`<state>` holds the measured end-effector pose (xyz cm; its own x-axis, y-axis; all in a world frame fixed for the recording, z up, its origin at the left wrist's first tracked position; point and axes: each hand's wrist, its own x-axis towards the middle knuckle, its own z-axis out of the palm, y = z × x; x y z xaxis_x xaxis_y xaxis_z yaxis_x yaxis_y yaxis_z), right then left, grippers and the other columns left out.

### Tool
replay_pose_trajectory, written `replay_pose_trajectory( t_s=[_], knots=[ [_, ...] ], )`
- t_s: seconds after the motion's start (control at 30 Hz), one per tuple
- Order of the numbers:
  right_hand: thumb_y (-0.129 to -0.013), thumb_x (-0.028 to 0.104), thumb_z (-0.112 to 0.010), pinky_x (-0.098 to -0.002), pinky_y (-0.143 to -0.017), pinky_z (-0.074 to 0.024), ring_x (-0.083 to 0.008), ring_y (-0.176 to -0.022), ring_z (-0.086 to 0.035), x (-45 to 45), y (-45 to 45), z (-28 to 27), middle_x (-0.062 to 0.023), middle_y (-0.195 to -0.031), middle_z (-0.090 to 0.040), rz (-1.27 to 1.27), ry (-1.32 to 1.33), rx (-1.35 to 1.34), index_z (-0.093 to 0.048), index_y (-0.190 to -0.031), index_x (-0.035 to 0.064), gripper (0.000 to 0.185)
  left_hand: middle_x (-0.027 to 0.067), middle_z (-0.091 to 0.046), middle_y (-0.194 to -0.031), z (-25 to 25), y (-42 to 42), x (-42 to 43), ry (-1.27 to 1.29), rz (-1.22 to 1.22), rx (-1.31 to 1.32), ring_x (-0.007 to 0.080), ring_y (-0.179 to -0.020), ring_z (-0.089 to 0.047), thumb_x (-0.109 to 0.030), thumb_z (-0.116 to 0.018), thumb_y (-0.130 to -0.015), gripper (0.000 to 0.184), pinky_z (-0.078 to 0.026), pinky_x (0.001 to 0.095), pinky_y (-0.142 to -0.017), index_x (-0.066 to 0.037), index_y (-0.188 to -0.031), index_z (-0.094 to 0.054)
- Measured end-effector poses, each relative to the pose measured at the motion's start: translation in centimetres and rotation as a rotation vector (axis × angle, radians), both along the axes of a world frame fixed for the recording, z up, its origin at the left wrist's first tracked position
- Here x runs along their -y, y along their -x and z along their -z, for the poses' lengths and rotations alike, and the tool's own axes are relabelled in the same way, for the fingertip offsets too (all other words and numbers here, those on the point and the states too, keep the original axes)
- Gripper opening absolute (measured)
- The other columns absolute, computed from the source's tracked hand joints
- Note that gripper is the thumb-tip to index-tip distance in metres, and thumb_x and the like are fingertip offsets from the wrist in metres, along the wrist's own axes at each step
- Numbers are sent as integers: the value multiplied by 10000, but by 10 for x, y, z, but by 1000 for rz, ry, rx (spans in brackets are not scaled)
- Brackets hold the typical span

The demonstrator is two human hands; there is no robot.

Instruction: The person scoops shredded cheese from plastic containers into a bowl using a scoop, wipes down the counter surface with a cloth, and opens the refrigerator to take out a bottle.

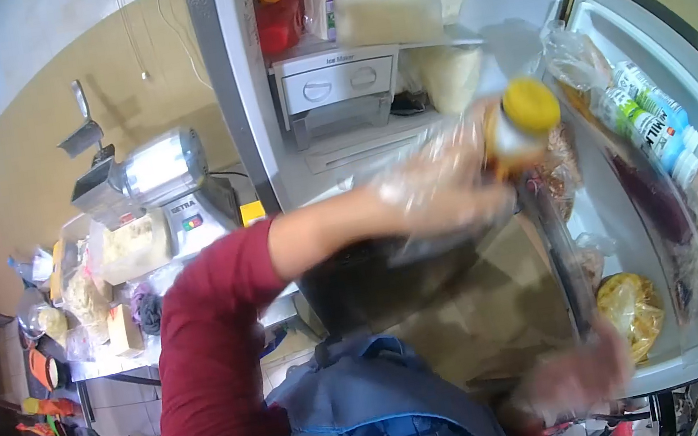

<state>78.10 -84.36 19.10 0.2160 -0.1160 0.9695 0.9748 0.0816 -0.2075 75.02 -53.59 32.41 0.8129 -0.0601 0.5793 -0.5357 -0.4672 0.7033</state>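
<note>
My left hand (445, 189), in a clear plastic glove, is closed around a jar (514, 137) with a yellow lid. The jar is tilted and blurred, held in front of the open freezer compartment (319, 145), close to the open door. My right hand (579, 373) is low at the right, beside the lower edge of the door (666, 373). Motion smears its fingers, so their pose is unclear. Near it, in the door, sits a knotted bag of yellow food (630, 310).
Milk bottles (649, 120) and bagged foods fill the door shelves. Inside are an ice maker (341, 82), a red container (280, 23) and a white bag (389, 6). At left, a metal grinding machine (163, 170) stands by a table with bags and a plastic tub (130, 248).
</note>
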Motion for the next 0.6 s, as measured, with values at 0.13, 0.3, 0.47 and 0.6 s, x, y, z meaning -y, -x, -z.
replay_pose_trajectory(
  t_s=[0.13, 0.3, 0.47, 0.6],
  knots=[
    [-712, 313, -770, -429, -993, -396, -326, -1301, -384, -113, 16, 13, -217, -1450, -312, -433, 419, -550, -233, -1419, -14, 946, 169, -530, -1226, 35, 62, 25, 102, 155, 43, 300, -1144, -546, -155, -721, -771, 700, -416, 409, -990, -29, -1348, -346],
    [-745, 211, -758, -394, -916, -448, -291, -1153, -519, -167, 46, -2, -179, -1280, -503, -1045, 559, -530, -401, -1319, 37, 698, 165, -575, -1145, 53, 109, 15, -77, -71, 46, 337, -1055, -585, -268, -763, -745, 729, -466, 417, -907, -11, -1317, -390],
    [-790, 130, -737, -375, -863, -466, -275, -1014, -592, -230, 78, -20, -156, -1120, -611, -1646, 362, -403, -502, -1226, 48, 502, 104, -596, -832, 20, 174, -17, -643, -354, 81, 299, -723, -600, -418, -656, -783, 540, -482, 393, -590, -71, -1178, -536],
    [-689, 204, -801, -342, -754, -522, -290, -856, -651, -221, 51, 7, -140, -977, -640, -1226, 1213, -347, -526, -1221, 73, 613, 9, -513, -710, 37, 195, -40, -1105, -402, 125, 174, -616, -544, -514, -639, -758, 383, -410, 308, -464, -139, -751, -559]
  ],
)
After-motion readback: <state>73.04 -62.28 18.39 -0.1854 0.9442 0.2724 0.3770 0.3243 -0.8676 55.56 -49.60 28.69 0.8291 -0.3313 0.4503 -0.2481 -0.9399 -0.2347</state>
